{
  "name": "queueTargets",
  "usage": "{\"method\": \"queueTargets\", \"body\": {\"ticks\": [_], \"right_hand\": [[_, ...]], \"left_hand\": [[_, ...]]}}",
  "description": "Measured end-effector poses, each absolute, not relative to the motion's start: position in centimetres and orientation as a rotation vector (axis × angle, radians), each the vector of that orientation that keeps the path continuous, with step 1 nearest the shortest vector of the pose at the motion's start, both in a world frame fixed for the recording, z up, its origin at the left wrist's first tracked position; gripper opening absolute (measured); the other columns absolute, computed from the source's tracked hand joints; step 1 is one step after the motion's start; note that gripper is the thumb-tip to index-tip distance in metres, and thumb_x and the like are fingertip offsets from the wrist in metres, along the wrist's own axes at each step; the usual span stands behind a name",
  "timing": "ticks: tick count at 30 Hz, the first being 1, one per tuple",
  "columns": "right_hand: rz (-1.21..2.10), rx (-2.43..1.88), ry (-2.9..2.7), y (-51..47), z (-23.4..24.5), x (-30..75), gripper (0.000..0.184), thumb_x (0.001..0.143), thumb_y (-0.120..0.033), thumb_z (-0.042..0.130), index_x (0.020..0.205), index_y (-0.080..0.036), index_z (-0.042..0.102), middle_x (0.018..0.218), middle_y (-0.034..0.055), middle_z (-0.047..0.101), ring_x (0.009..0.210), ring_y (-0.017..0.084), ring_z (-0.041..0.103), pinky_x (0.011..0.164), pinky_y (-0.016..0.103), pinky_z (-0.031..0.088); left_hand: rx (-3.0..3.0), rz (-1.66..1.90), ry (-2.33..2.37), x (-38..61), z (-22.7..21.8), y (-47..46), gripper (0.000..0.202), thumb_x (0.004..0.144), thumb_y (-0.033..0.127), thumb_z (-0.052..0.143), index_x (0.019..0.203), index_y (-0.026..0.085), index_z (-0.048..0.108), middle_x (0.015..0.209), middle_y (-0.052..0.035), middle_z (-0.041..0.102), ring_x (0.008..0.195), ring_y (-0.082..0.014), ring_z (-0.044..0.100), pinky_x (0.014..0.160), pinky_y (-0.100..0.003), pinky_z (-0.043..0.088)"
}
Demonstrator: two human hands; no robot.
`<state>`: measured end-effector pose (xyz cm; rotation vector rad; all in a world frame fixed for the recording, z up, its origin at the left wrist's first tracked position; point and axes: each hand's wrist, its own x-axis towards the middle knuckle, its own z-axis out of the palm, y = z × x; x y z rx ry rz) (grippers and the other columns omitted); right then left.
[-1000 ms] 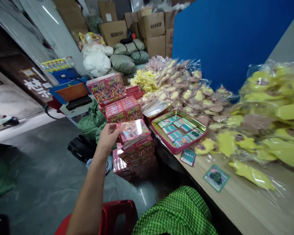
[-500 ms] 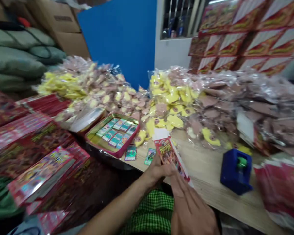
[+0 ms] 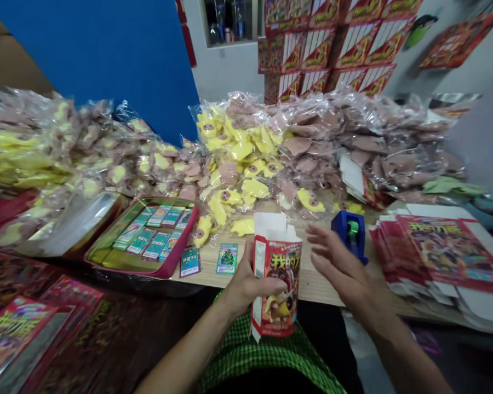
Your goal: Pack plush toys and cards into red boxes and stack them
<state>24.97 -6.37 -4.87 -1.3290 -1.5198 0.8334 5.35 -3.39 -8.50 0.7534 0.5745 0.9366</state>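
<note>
My left hand (image 3: 248, 287) grips a red printed cardboard box (image 3: 281, 306), thumb across its front and fingers behind its left side. The box stands roughly upright above the table's front edge, its white top flap (image 3: 270, 224) raised. To the right of the box, my right hand (image 3: 339, 262) is in the air with fingers apart, holding nothing. Just beyond that hand sits a blue tape dispenser (image 3: 349, 238) with a green roll. Left of the box, a shiny card (image 3: 227, 258) and another card (image 3: 189, 262) lie on the wooden table (image 3: 318, 293).
A pink-rimmed tin tray (image 3: 168, 268) holds several stacks of cards. Bagged yellow and pinkish-brown soft pieces (image 3: 246, 148) are heaped along the back. Flattened red boxes (image 3: 456, 251) are stacked at right. More printed packages (image 3: 20, 339) lie lower left; assembled boxes (image 3: 332, 44) line the wall.
My right hand has come off the box and moved right, its fingers spreading. The box has turned more upright and looks opened out in my left hand. The view has swung right.
</note>
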Motion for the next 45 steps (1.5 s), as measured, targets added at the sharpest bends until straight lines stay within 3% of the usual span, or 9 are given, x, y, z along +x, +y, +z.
{"method": "queueTargets", "body": {"ticks": [4,9,17,20,23,29,35,40,45], "right_hand": [[1.35,-1.126,-1.201,-5.9,-8.3,23.8,0.043,0.096,-0.052,0.061,0.129,-0.024,0.065,0.118,0.008,0.071,0.107,0.027,0.067,0.092,0.042,0.057],[1.292,-1.221,-0.87,-5.5,-9.5,22.3,0.048,0.08,-0.052,0.077,0.116,-0.021,0.067,0.096,0.0056,0.073,0.069,0.021,0.067,0.049,0.028,0.053],[1.164,-1.176,-0.997,-6.1,-11.0,23.7,0.051,0.092,-0.048,0.068,0.135,-0.024,0.053,0.099,0.004,0.075,0.083,0.02,0.07,0.069,0.029,0.056],[1.226,-1.177,-1.11,-6.9,-11.3,24.0,0.049,0.094,-0.047,0.066,0.137,-0.025,0.055,0.112,0.0052,0.072,0.097,0.021,0.069,0.084,0.032,0.056],[1.145,-1.268,-1.226,-7.6,-11.0,24.2,0.029,0.099,-0.048,0.057,0.11,-0.023,0.066,0.094,0.0027,0.07,0.082,0.019,0.065,0.073,0.029,0.052],[0.853,-1.266,-1.692,-8.3,-9.7,24.5,0.039,0.107,-0.042,0.042,0.081,-0.021,0.062,0.086,0.0051,0.061,0.081,0.02,0.059,0.073,0.031,0.045],[1.27,-1.217,-1.357,-8.8,-10.9,24.5,0.035,0.102,-0.047,0.053,0.129,-0.025,0.049,0.087,-0.0004,0.058,0.075,0.017,0.057,0.059,0.026,0.043],[0.997,-1.292,-1.723,-9.4,-10.3,24.4,0.02,0.106,-0.036,0.044,0.098,-0.022,0.056,0.092,0.0026,0.063,0.085,0.018,0.058,0.076,0.031,0.044],[1.071,-1.407,-1.794,-9.2,-8.0,24.2,0.028,0.109,-0.04,0.035,0.094,-0.023,0.052,0.086,0.0012,0.062,0.079,0.018,0.057,0.071,0.031,0.041]], "left_hand": [[0.789,0.988,0.684,5.8,-8.0,-2.5,0.072,0.059,0.03,0.095,0.121,0.017,0.061,0.11,-0.0121,0.076,0.091,-0.0274,0.074,0.086,-0.042,0.06],[0.916,1.021,0.779,6.4,-9.5,-2.0,0.043,0.074,0.038,0.088,0.106,0.013,0.072,0.105,-0.0113,0.078,0.09,-0.0248,0.074,0.091,-0.04,0.059],[1.083,1.22,1.033,6.1,-11.5,-4.2,0.073,0.082,0.043,0.082,0.14,0.022,0.043,0.126,-0.012,0.068,0.113,-0.026,0.069,0.1,-0.039,0.053],[1.237,1.216,1.105,6.0,-12.5,-5.6,0.058,0.096,0.046,0.064,0.146,0.024,0.044,0.143,-0.0118,0.059,0.131,-0.0257,0.059,0.112,-0.038,0.045],[1.316,1.165,1.164,5.8,-13.1,-6.6,0.042,0.099,0.049,0.059,0.131,0.023,0.059,0.124,-0.0087,0.067,0.112,-0.0242,0.065,0.098,-0.034,0.05],[1.172,1.138,1.162,5.0,-12.2,-6.4,0.05,0.094,0.067,0.058,0.08,0.019,0.063,0.077,-0.0017,0.062,0.071,-0.0165,0.057,0.067,-0.026,0.047],[0.894,0.978,0.984,3.2,-12.2,-6.1,0.06,0.084,0.06,0.076,0.131,0.025,0.062,0.091,-0.0021,0.072,0.083,-0.0187,0.067,0.081,-0.031,0.054],[1.039,0.947,1.04,1.5,-13.0,-6.1,0.046,0.08,0.063,0.077,0.096,0.019,0.078,0.101,-0.0082,0.077,0.094,-0.0238,0.069,0.084,-0.031,0.054],[1.026,0.931,1.04,1.7,-11.9,-5.9,0.044,0.074,0.056,0.086,0.092,0.018,0.074,0.075,-0.0017,0.071,0.069,-0.0149,0.062,0.066,-0.023,0.049]]}}
